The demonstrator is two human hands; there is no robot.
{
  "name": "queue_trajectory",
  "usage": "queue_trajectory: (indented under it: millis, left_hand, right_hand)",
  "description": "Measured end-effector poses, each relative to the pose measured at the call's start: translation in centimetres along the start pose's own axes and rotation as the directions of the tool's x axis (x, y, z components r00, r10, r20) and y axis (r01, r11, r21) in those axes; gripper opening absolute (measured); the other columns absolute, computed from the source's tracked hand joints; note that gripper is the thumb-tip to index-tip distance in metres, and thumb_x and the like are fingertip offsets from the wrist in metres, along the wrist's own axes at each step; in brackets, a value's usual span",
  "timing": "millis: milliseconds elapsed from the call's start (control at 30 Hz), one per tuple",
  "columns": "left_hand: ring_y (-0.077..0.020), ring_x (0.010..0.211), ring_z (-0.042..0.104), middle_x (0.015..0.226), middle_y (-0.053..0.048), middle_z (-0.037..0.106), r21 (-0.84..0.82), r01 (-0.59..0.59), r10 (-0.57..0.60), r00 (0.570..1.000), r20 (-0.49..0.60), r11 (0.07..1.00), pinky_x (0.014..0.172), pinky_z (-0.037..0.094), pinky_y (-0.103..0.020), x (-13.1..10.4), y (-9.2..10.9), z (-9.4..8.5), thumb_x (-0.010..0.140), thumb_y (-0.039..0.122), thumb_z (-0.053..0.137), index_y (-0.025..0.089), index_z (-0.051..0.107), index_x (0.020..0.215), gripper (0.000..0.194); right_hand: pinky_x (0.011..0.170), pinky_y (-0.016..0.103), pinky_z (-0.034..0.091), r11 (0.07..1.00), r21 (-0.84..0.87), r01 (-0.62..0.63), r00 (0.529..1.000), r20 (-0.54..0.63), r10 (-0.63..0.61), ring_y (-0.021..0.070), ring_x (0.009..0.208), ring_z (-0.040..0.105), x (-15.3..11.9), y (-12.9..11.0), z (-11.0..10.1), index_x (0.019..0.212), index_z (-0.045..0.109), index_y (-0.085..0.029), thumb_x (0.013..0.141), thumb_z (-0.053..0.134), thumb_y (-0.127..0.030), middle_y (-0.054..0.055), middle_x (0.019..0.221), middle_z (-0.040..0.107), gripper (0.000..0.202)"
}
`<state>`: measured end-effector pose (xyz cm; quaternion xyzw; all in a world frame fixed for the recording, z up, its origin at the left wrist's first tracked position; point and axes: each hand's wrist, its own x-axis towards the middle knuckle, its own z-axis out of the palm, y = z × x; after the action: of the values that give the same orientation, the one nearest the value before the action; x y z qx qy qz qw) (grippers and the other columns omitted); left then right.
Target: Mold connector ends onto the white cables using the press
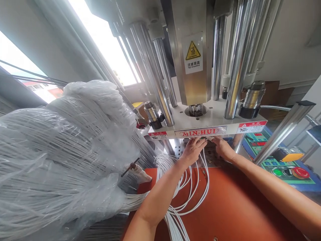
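Observation:
My left hand [194,151] reaches under the front edge of the press plate [170,134], its fingers bent together at the ends of white cables [206,180]. Those cables loop down from its fingertips over the orange-brown table [233,201]. Close by on the right, my right hand [224,149] also has its fingers closed under the plate edge. The plate hides part of its fingertips, so what they hold cannot be made out. A small green spot shows between the two hands. The lower part of the press behind them is dark.
A large plastic-wrapped bundle of white cables [82,160] fills the left side. Steel columns [152,73] flank the press head [193,80], which bears a high-temperature label. On the right are a control panel [288,172] with green and red buttons and an aluminium post [283,134].

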<state>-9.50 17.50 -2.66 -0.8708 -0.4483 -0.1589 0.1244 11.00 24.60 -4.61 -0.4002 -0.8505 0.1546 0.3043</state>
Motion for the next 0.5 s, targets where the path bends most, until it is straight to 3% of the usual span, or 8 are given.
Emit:
queue_trajectory:
  millis: [200, 500]
  left_hand:
    - [-0.0239, 0.143, 0.03, 0.14, -0.007, 0.055, 0.048, -0.035, 0.036, 0.999, -0.026, 0.998, 0.114, 0.033, -0.041, 0.25, 0.05, 0.44, 0.087, 0.008, 0.045, 0.013, 0.053, 0.132, 0.047]
    - [-0.0272, 0.132, 0.043, 0.131, -0.005, 0.062, 0.064, 0.052, -0.046, 0.995, -0.092, 0.997, 0.11, 0.037, -0.045, 0.48, 0.1, 0.71, 0.089, 0.014, 0.048, 0.016, 0.061, 0.123, 0.037]
  right_hand:
    - [0.099, 0.036, 0.044, 0.996, 0.084, -0.024, 0.999, 0.035, 0.021, 0.0245, 0.106, 0.062, 0.35, 0.09, -0.51, 0.113, 0.069, -0.015, 0.064, 0.042, -0.003, 0.012, 0.107, 0.071, 0.057]
    - [0.104, 0.041, 0.041, 0.972, 0.233, 0.012, 1.0, 0.02, -0.017, 0.0243, 0.108, 0.06, 0.51, 0.37, 0.22, 0.108, 0.07, -0.016, 0.06, 0.042, -0.003, 0.011, 0.106, 0.071, 0.057]
